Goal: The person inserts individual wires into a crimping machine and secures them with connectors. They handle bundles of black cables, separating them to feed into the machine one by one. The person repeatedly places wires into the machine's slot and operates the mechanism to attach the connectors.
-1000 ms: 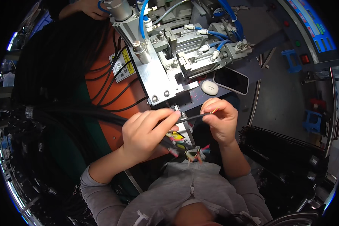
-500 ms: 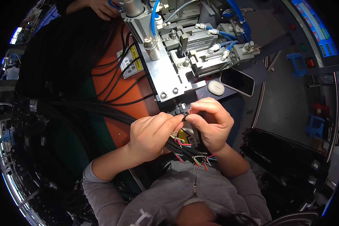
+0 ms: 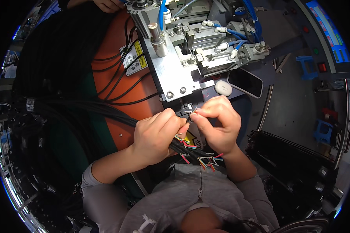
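My left hand [image 3: 157, 134] is closed around the end of a black cable [image 3: 188, 119], just in front of the machine. Thumb and forefinger of my right hand [image 3: 219, 122] pinch thin stripped wires [image 3: 194, 112] that stick out of that cable end. The fingertips of both hands almost meet. Below them runs a bundle of black cables [image 3: 182, 149], whose ends fan out in red, yellow, blue and white wires [image 3: 208, 161]. A small black fixture [image 3: 187, 106] with a white part sits right behind my fingertips.
A metal pneumatic machine [image 3: 179, 77] with blue hoses stands ahead on an orange and green mat [image 3: 138, 106]. To its right lie a white oval case [image 3: 223, 88] and a phone [image 3: 245, 82]. Another person's hand [image 3: 109, 5] shows at the top left. A screen [image 3: 328, 31] stands far right.
My right fingertips have closed in on the wires, which now spread out beyond them. My left hand stays nearly in place. The other person's hand has moved up toward the frame's edge.
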`<action>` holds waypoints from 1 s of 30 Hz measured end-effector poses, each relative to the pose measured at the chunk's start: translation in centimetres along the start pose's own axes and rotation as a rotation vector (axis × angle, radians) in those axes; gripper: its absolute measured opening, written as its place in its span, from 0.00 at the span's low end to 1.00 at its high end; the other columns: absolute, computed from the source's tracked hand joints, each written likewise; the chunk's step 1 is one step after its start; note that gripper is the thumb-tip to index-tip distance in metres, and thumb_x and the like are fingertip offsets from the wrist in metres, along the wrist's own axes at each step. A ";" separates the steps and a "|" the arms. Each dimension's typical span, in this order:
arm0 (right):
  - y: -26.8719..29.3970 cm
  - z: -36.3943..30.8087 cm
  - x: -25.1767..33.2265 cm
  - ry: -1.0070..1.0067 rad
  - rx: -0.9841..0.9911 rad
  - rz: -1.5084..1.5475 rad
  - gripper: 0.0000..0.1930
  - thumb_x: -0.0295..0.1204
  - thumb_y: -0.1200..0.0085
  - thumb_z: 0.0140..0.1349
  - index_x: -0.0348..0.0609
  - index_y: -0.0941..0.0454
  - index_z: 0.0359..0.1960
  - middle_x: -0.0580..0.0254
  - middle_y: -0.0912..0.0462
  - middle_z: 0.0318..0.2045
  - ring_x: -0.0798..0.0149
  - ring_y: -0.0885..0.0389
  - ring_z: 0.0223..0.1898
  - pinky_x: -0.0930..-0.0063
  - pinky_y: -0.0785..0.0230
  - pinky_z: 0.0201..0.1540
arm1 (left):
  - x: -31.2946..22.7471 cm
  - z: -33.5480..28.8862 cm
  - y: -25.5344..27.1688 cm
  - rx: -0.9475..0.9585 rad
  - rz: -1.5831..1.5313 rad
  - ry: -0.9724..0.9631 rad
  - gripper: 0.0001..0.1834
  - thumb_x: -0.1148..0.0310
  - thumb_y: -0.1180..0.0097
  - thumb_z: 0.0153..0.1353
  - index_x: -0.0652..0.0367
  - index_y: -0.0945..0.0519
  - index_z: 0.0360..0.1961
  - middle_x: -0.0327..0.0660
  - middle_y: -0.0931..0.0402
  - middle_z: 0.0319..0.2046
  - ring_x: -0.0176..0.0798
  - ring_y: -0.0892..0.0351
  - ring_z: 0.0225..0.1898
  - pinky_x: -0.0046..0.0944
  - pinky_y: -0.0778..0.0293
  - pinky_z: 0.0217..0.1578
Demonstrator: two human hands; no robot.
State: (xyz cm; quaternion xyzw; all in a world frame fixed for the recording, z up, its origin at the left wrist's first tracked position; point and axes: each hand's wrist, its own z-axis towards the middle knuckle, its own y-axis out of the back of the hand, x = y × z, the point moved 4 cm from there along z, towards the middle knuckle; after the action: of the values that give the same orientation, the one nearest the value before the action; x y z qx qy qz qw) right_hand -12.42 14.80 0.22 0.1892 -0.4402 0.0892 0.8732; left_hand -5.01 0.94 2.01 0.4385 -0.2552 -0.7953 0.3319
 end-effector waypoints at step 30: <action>-1.0 -0.7 -3.1 -0.114 0.186 -0.267 0.03 0.20 0.43 0.50 0.37 0.25 0.24 0.59 0.25 0.22 0.57 0.29 0.25 0.66 0.35 0.30 | -0.4 -1.1 -2.1 0.219 0.483 0.029 0.22 0.80 0.46 0.48 0.58 0.20 0.47 0.36 0.40 0.24 0.29 0.34 0.21 0.29 0.34 0.18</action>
State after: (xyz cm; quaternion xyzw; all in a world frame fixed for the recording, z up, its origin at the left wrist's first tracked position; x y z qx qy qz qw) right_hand -13.40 14.20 -2.92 0.3308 -0.4499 0.0021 0.8295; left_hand -4.53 2.46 0.23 0.4096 -0.4322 -0.6542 0.4664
